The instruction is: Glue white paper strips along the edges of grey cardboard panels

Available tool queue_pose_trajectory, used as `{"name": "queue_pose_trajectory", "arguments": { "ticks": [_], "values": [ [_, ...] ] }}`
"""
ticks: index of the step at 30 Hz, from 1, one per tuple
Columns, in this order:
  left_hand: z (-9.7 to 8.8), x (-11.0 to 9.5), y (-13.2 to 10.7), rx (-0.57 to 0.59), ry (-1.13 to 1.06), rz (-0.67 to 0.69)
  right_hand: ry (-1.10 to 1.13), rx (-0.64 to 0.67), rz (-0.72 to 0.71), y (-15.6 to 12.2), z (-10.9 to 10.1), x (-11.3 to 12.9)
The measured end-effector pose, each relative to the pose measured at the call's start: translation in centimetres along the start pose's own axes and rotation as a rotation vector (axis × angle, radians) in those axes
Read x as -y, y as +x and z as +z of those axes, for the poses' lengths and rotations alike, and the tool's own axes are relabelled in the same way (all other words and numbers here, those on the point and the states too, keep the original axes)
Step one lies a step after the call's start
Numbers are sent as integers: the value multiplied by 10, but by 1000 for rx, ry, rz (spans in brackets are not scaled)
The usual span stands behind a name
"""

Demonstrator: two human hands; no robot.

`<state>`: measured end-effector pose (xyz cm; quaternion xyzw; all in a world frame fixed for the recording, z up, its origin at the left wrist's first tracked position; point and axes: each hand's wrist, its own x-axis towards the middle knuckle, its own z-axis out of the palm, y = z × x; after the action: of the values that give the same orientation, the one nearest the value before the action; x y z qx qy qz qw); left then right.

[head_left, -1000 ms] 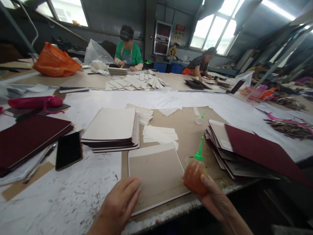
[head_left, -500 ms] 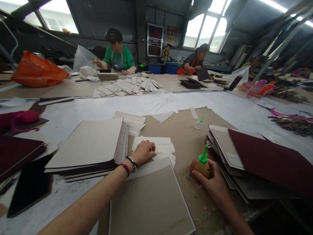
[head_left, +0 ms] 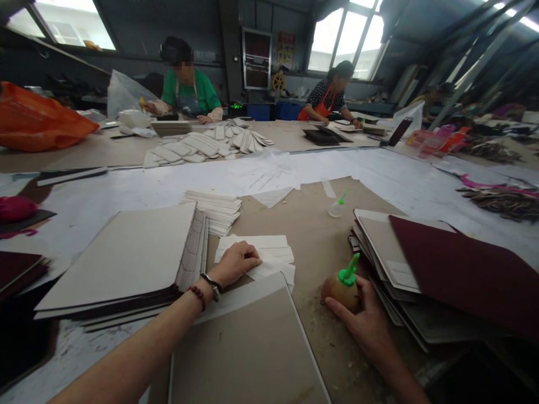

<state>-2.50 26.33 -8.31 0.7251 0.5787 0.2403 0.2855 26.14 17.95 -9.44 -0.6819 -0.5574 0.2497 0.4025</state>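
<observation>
My left hand (head_left: 236, 262), with bracelets at its wrist, is closed in a pinch on the white paper strips (head_left: 269, 242) lying fanned out in front of me. Below it lies a flat grey-beige board (head_left: 248, 348) with a pale strip along its far edge. In my right hand (head_left: 370, 322) is a round, brownish glue bottle (head_left: 340, 293), fingers wrapped round its side; its green nozzle points up. The bottle stands upright or nearly so, low over the brown sheet (head_left: 311, 252); whether it touches the sheet I cannot tell.
A thick stack of covered boards (head_left: 122, 252) stands at left, maroon folders (head_left: 458, 269) at right. Behind are a pile of white strips (head_left: 214, 212) and a small clear bottle (head_left: 336, 209). Two co-workers (head_left: 189, 92) sit across the table, with piled pieces (head_left: 210, 143) before them.
The view has shifted, so most things sit further left. My left hand has closed more tightly over the strips. My right hand keeps the bottle. A co-worker across has lowered a dark board.
</observation>
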Motion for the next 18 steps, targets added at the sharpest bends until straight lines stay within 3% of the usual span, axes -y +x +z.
{"name": "queue_pose_trajectory", "arguments": {
  "ticks": [6, 11, 16, 18],
  "values": [
    [-8, -7, 1, -146, -130, -57, -58, -25, -40, -3, 3, -4],
    [-39, -30, -8, -305, -126, -9, -134, -50, -23, -3, 3, -6],
    [-74, -66, -51, -283, -124, 92, -119, -121, -163, -19, -29, -13],
    [-80, -79, -79, -234, -135, 123, -83, -174, -81, -38, -47, -4]
  ]
}}
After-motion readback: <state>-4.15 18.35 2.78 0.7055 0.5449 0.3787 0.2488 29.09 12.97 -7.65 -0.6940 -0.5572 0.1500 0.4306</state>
